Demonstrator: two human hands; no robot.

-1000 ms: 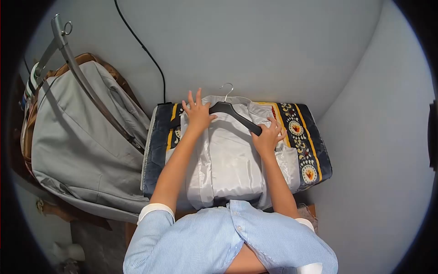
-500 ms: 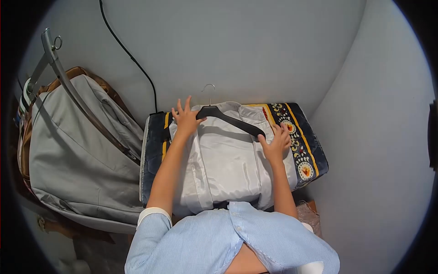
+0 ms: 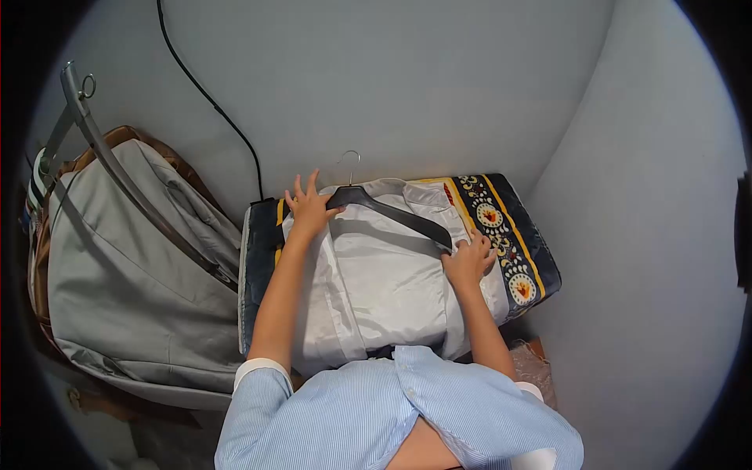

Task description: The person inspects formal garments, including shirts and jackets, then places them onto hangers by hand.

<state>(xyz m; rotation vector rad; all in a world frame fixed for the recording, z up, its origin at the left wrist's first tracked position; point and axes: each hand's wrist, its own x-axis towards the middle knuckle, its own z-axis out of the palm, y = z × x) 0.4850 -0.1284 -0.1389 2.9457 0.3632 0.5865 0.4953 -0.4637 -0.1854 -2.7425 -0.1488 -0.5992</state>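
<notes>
A white, shiny garment (image 3: 399, 286) with a collar lies spread on a folded dark patterned blanket (image 3: 258, 290). Across its upper part rests a black clothes hanger (image 3: 395, 211), its metal hook pointing up toward the wall. My left hand (image 3: 309, 211) is at the hanger's left end, fingers spread out over the garment's shoulder and thumb against the hanger. At the hanger's right end, my right hand (image 3: 468, 261) has its fingers curled on the fabric of the other shoulder, thumb close to the hanger tip.
Grey garments (image 3: 141, 266) hang at the left beside a curved metal bar (image 3: 129, 180). A black cable (image 3: 207, 94) runs down the back wall (image 3: 392, 78). Another wall (image 3: 642, 235) closes off the right side. Below the blanket's right corner lies clear plastic wrapping (image 3: 533, 368).
My right hand has drawn down slightly and its fingers have curled in on the fabric. My left hand stays at the hanger's left end. The whole view has shifted a little.
</notes>
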